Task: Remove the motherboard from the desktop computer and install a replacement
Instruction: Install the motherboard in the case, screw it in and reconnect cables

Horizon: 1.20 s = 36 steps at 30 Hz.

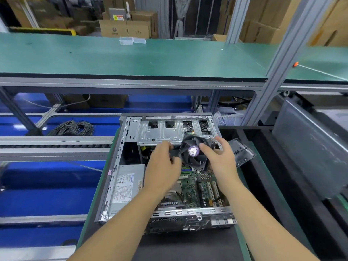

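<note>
An open desktop computer case [120, 147] lies flat on the bench with its green motherboard [195, 183] exposed inside. A black cooler fan [194, 153] with a purple round label is tilted above the board. My left hand [162, 162] grips the fan's left edge. Over on the fan's right side, my right hand [220, 157] holds it with the thumb across the blades and fingers behind. A grey power supply [126, 185] sits at the case's left, and a metal drive cage [162, 130] spans the far end.
A clear plastic tray [243, 153] lies right of the case. A grey case panel [308, 147] leans at the far right. A coil of black cable [73, 128] rests on the lower conveyor at left. A green shelf [131, 57] runs across behind.
</note>
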Available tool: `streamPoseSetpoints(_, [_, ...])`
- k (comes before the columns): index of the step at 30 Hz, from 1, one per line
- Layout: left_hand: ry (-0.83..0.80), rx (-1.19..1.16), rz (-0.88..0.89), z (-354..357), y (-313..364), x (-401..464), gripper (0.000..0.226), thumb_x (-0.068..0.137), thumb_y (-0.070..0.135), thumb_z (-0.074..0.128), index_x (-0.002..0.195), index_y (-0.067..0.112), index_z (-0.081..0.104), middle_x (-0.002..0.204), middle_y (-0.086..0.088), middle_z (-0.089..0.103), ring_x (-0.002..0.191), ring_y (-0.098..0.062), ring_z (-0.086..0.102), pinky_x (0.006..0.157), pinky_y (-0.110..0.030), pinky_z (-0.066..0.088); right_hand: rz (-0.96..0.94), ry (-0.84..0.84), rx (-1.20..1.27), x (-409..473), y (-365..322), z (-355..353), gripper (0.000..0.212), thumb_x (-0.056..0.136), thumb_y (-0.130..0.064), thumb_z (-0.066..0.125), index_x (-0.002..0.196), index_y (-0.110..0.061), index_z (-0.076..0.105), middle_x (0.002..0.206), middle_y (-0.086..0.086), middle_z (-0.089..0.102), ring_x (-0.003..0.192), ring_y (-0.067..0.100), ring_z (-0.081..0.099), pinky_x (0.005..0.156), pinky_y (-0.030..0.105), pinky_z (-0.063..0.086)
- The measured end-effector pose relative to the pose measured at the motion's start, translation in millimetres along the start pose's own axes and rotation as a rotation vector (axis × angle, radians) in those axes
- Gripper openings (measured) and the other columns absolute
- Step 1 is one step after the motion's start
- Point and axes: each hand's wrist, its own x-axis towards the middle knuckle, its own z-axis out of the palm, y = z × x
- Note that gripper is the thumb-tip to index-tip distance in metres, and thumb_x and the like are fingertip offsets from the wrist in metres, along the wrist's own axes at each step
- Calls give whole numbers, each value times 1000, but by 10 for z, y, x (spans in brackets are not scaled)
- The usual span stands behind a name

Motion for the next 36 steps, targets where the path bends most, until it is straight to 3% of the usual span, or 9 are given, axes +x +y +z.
streamPoseSetpoints(2, [-135,-62,38,89,232,129,47,92,43,55,135,29,43,129,12,48,118,-9,47,92,-28,40,-40,20,11,42,-105,-159,62,74,-54,78,129,-41,53,113,-14,59,101,-4,56,75,22,45])
streamPoseSetpoints(3, [-204,-125,26,149,398,201,55,90,49,56,139,32,41,134,15,46,123,-7,44,96,-28,39,-60,40,6,64,-151,-265,57,76,-54,77,127,-40,56,114,-15,60,102,-4,56,75,23,46])
streamPoseSetpoints(6, [-345,-329,2,435,949,363,38,82,47,60,117,34,54,111,15,63,102,-13,62,85,-32,52,-48,138,58,167,-210,-715,54,76,-53,77,122,-32,61,113,-8,65,100,3,64,79,32,53])
streamPoseSetpoints(8, [-398,-135,122,683,1292,393,35,86,45,58,117,30,55,109,9,64,98,-17,61,83,-37,52,33,211,159,241,-174,-1130,56,70,-54,80,115,-24,67,113,3,70,103,24,69,87,47,57])
streamPoseSetpoints(10, [-407,54,229,981,1598,362,38,89,41,52,122,23,54,118,0,61,106,-26,58,87,-43,51,71,325,178,265,-97,-1604,52,65,-54,81,104,-22,70,106,5,73,97,30,70,81,46,56])
streamPoseSetpoints(15, [-576,284,454,1825,2126,14,39,92,33,48,129,21,53,122,-5,59,112,-32,56,90,-44,49,138,512,-304,140,388,-2658,53,66,-45,85,111,-27,64,106,-7,67,99,19,63,77,33,51])
streamPoseSetpoints(19, [-715,343,476,2369,2204,-297,37,93,28,45,129,22,52,117,-3,58,109,-30,58,90,-43,48,186,567,-728,-40,867,-3122,31,73,-44,76,99,-39,61,95,-8,66,96,23,61,83,39,50])
streamPoseSetpoints(27, [-757,462,425,2607,1980,-432,41,94,26,42,134,23,51,124,-2,59,111,-28,57,93,-41,48,195,391,-1241,-130,1517,-3094,46,81,-62,65,113,-29,58,101,-2,64,95,23,61,80,34,48])
streamPoseSetpoints(36, [-584,493,507,2204,1778,-243,30,93,22,42,118,18,57,110,-3,62,102,-30,58,89,-44,47,423,214,-1145,-45,1770,-2989,58,85,-73,54,114,-23,51,104,5,59,90,27,62,68,34,51])
